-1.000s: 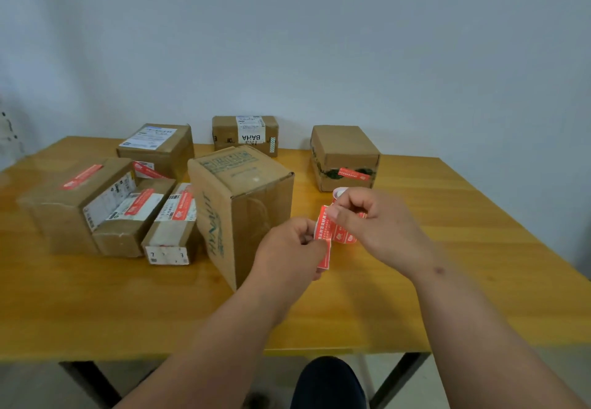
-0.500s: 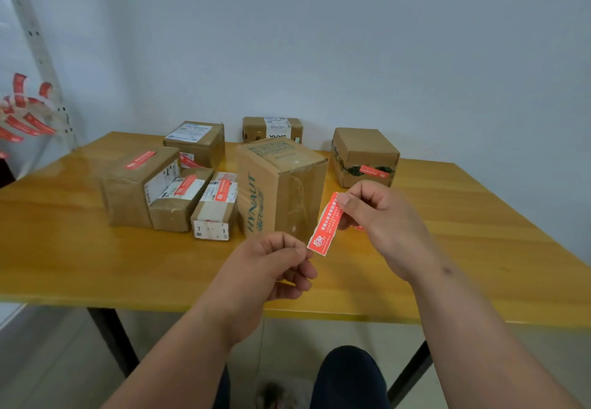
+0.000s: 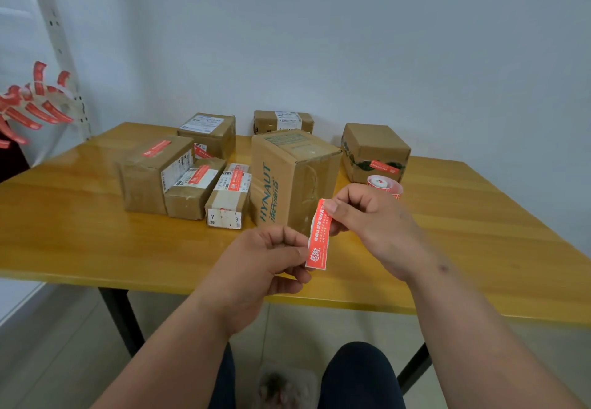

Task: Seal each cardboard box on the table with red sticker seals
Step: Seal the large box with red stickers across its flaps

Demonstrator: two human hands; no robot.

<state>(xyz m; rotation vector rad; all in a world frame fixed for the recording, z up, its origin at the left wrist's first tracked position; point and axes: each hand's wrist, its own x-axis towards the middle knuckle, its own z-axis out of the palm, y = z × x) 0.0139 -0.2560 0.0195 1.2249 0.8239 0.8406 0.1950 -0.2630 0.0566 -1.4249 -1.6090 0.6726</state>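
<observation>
Both hands are raised over the front edge of the table (image 3: 96, 248), and between them they hold one red sticker (image 3: 318, 236). The right hand (image 3: 371, 226) pinches the sticker's upper end between thumb and forefinger, its other fingers curled. The left hand (image 3: 259, 268) pinches the lower end, or the white backing at its edge; which of the two is hard to tell. The sticker hangs nearly upright, white print facing the camera, just in front of the tall box (image 3: 291, 178).

Seven cardboard boxes stand on the tabletop. The tall box, printed HYNAUT on its side, is at the middle and shows no red seal on the faces in view. Left of it three boxes sit pressed side by side, each with one red seal on top: a large box (image 3: 150, 175), a middle box (image 3: 192, 191) and a narrow box (image 3: 228, 200). Behind them, toward the back edge, is a labelled box (image 3: 208, 131) with a red seal low on its front. A flat box (image 3: 283, 120) lies at the back edge against the wall. Toward the back right, a square box (image 3: 374, 149) carries one red seal on its front face.

One roll of stickers (image 3: 383, 184) lies just in front of the square box, partly hidden by the right hand. Off the table's left side, a bunch of red strips (image 3: 32, 104) hangs on a white post (image 3: 57, 40).
</observation>
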